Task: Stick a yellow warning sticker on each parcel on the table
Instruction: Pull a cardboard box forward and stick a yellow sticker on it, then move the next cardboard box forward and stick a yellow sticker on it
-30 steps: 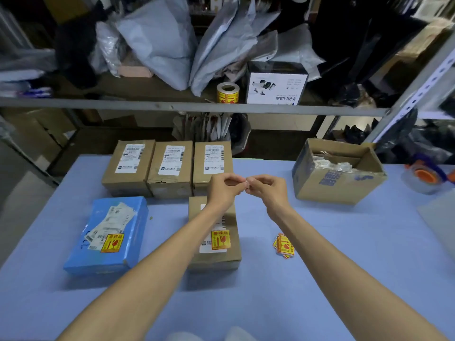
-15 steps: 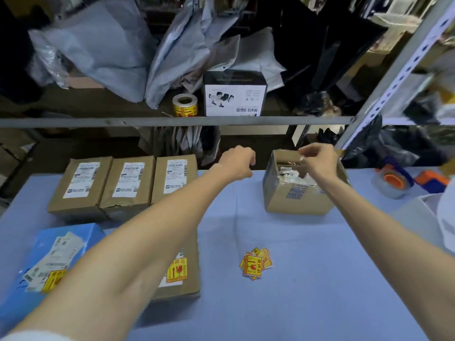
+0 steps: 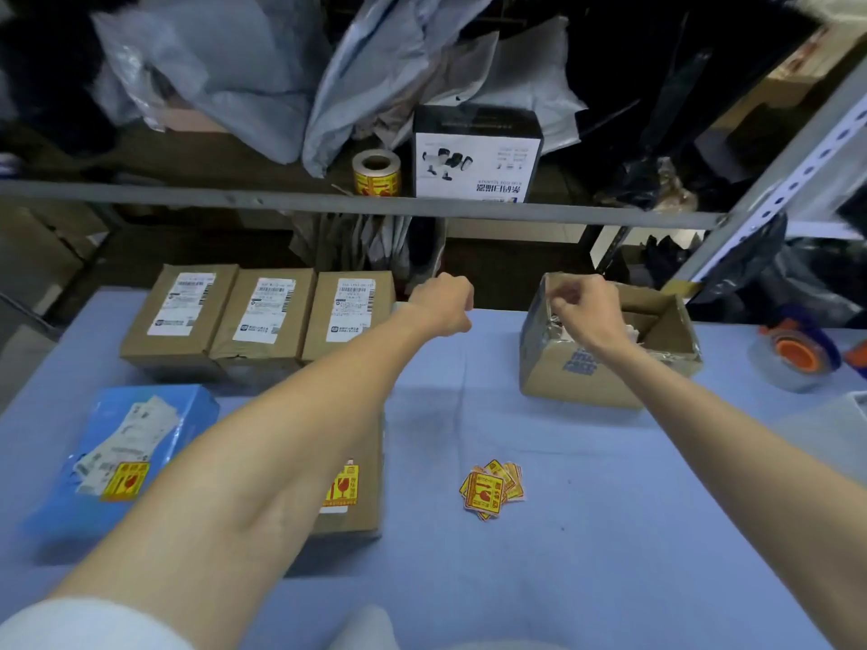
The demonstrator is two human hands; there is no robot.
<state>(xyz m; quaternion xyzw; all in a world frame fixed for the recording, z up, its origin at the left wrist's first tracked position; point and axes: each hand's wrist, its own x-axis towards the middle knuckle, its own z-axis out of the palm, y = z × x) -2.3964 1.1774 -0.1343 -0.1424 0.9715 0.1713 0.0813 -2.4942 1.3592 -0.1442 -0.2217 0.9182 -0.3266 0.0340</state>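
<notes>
Parcels sit in two groups on the blue table (image 3: 610, 532). Along the far edge are three brown parcels side by side, the left parcel (image 3: 178, 321), the middle parcel (image 3: 260, 326) and the right parcel (image 3: 349, 316). Each has a white shipping label with barcodes, but the print is too small to read.

Nearer me on the left lies the blue parcel (image 3: 155, 415), with crumpled white labels and a yellow sticker (image 3: 119, 480) showing a red glass symbol. Beside it is the near brown parcel (image 3: 363, 462). My left forearm covers most of it, leaving its own sticker (image 3: 341, 485) in view.

A loose stack of stickers (image 3: 490, 485) lies in the middle of the table, apart from every parcel.

My left hand (image 3: 441, 304) is out past the right parcel with its back to me and its fingers curled under. I cannot tell whether it holds anything. My right hand (image 3: 584, 312) is over the open cardboard box (image 3: 600, 377) with fingertips drawn together. It is too blurred to tell whether anything is between them. The box has blue printing on its side that I cannot read.

A tape dispenser (image 3: 797, 356) with an orange core sits at the far right. A shelf rail (image 3: 187, 194) crosses behind the table. On the shelf are a sticker roll (image 3: 376, 173), a black-and-white box (image 3: 476, 157) with upside-down Chinese characters, and grey mailing bags (image 3: 211, 63).
</notes>
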